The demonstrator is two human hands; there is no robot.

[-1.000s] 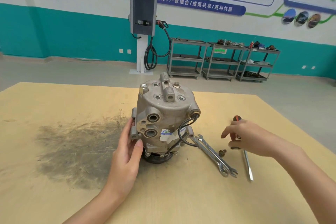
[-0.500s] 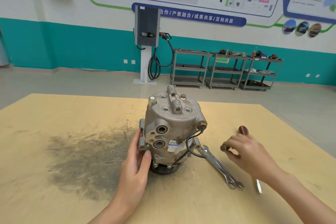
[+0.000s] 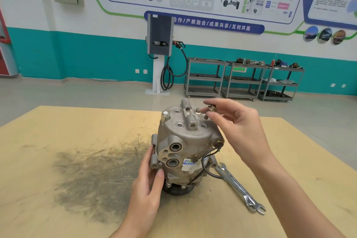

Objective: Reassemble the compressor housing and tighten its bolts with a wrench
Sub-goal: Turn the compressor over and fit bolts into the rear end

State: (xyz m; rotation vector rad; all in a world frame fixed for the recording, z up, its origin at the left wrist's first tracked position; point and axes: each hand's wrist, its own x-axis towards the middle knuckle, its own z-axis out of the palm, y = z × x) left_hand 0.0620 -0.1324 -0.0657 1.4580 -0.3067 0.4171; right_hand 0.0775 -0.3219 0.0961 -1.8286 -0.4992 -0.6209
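The grey metal compressor (image 3: pixel 185 147) stands upright on its pulley in the middle of the wooden table (image 3: pixel 58 133). My left hand (image 3: pixel 148 183) grips its lower left side, thumb against the housing. My right hand (image 3: pixel 229 120) hovers over the top right of the housing and pinches a small bolt (image 3: pixel 209 111) between thumb and fingers, just above the top face. One bolt head (image 3: pixel 198 110) sits in the top face beside it; other holes there stand open. Two wrenches (image 3: pixel 239 187) lie on the table to the compressor's right.
A dark greasy smear (image 3: pixel 92 176) covers the table left of the compressor. Beyond the table is bare floor, a wall charger (image 3: pixel 160 35) and grey shelf carts (image 3: pixel 243 79) against the teal wall.
My right hand lifted from the table by the screwdriver, carrying the small bolt up to the top of the housing. My left hand stayed on the compressor. The view tilted upward.
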